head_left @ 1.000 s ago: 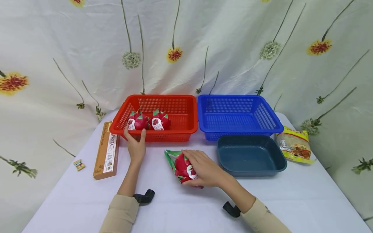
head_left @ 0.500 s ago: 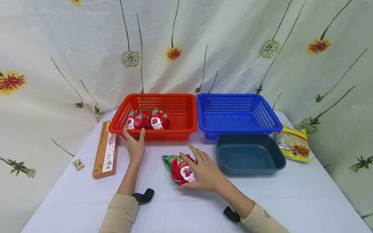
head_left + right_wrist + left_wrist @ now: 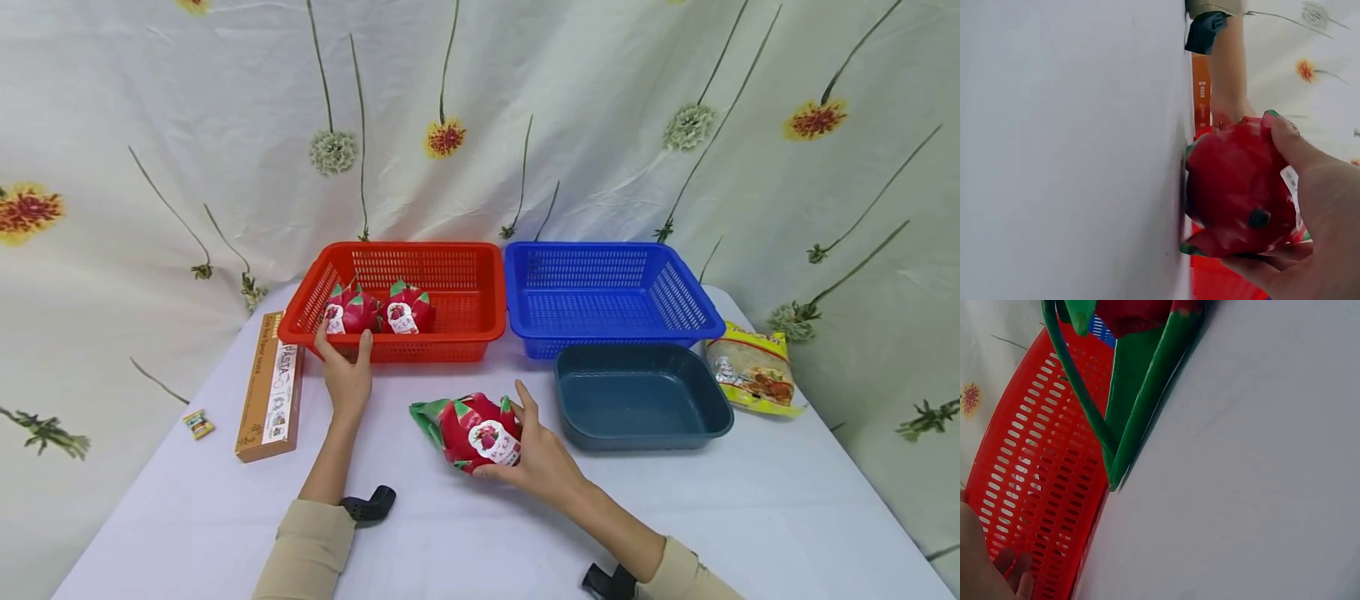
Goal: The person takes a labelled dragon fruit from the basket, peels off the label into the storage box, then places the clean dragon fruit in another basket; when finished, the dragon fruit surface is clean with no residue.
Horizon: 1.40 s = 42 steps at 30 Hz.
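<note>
My right hand grips a red dragon fruit with green tips and a round white label. The fruit lies low over the white table, its long green leaf end pointing left. In the right wrist view, the thumb is on one side of the dragon fruit and the fingers are on the other. My left hand holds the front rim of a red basket near its left corner. Two labelled dragon fruits sit inside that basket, close to the left fingers. The left wrist view shows green leaves above the table.
A blue basket stands to the right of the red one. In front of it is a dark teal tray, with a yellow food packet on its right. A pasta box and a small yellow sachet lie at the left.
The right hand loosened its fingers on the dragon fruit, shifted to its right side and grips it again. The fruit has turned so its label shows more. The left hand has stayed at the rim.
</note>
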Tool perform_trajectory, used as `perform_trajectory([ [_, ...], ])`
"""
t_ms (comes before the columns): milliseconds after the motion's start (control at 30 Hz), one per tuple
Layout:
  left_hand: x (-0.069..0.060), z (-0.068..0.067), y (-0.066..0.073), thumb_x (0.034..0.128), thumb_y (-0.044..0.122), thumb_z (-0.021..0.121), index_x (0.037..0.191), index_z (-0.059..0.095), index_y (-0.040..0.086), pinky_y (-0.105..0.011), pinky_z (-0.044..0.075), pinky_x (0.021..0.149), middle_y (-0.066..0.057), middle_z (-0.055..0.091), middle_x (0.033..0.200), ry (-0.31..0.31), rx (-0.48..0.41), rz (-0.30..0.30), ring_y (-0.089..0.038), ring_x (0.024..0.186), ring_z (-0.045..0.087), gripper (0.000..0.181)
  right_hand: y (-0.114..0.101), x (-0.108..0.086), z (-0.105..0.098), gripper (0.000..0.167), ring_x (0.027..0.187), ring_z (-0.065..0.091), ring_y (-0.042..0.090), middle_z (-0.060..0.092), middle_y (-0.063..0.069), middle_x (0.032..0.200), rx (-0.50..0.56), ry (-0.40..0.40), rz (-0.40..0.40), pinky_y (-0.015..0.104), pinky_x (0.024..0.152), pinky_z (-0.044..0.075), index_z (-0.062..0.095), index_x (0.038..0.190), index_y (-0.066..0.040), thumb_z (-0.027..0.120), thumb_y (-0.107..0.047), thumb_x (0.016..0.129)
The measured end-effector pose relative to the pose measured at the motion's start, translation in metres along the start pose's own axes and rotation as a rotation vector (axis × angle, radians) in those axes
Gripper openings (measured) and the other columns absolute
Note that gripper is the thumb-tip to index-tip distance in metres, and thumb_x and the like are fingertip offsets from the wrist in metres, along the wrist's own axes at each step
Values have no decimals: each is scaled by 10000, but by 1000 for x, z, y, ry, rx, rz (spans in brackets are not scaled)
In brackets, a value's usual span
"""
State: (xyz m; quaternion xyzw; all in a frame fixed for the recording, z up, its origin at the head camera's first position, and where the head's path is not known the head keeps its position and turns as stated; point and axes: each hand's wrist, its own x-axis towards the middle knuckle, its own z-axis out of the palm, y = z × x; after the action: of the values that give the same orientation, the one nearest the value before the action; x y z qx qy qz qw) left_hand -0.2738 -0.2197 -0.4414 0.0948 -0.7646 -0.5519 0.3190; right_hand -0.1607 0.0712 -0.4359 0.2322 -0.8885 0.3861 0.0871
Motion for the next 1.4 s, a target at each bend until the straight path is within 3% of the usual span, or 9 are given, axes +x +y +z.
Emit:
perform_trajectory([
  [400,0,-7,5,902,437,535,1452,73,168,-450,300,1037,-116,225,1471,-53,32,-52,-246,1352,233,767,23,9,4,933,1283,365,154,334,-49,1453,93,-52,-65,353,963,410,152,1485,-289,688,-482,747],
  [567,-9,-15,16,928,442,474,1435,137,153,-231,440,723,-117,500,987,3,130,-90,-197,850,503,673,30,11,9,862,1195,479,151,417,-37,1403,174,5,-65,302,913,448,273,1458,-287,728,-387,733],
  [667,-19,-19,28,928,352,526,1360,298,92,-213,356,546,-61,464,740,4,151,50,-173,621,420,554,32,11,11,761,1057,588,172,497,21,1335,272,62,-90,273,835,490,406,1403,-221,756,-242,728],
  [733,-27,-19,36,898,259,598,1323,371,65,-239,407,586,-59,508,755,-127,134,222,-160,655,461,519,31,12,11,711,971,631,198,536,61,1291,336,88,-113,278,788,509,474,1357,-159,770,-151,711],
  [833,-40,-17,46,778,257,739,1382,360,142,-391,473,772,-82,553,1053,-496,119,423,-193,959,499,722,20,12,4,683,943,641,261,557,145,1248,363,99,-163,331,765,521,513,1310,-52,786,-68,684],
  [900,-49,-13,50,683,367,797,1440,278,226,-517,433,875,-72,439,1297,-727,152,482,-231,1210,367,928,10,13,-2,672,964,631,291,563,184,1225,360,89,-185,366,763,521,518,1294,-10,788,-49,679],
  [967,-56,-9,53,602,499,803,1468,190,302,-566,394,915,-35,281,1442,-877,218,508,-260,1329,212,1080,-1,14,-9,666,972,624,312,565,212,1209,346,73,-193,389,766,518,515,1285,17,786,-37,679],
  [1167,-67,1,52,550,557,808,1454,197,392,-403,499,832,23,326,1440,-1007,269,474,-183,1279,326,1104,-11,20,-17,654,967,630,267,580,175,1204,293,29,-170,351,787,520,531,1279,-1,790,-74,684],
  [1400,-75,4,45,556,560,806,1430,243,436,-311,511,792,70,462,1332,-971,298,506,-112,1186,423,1046,22,23,3,704,963,629,200,565,89,1250,294,3,-149,320,799,516,517,1322,-103,802,-164,681],
])
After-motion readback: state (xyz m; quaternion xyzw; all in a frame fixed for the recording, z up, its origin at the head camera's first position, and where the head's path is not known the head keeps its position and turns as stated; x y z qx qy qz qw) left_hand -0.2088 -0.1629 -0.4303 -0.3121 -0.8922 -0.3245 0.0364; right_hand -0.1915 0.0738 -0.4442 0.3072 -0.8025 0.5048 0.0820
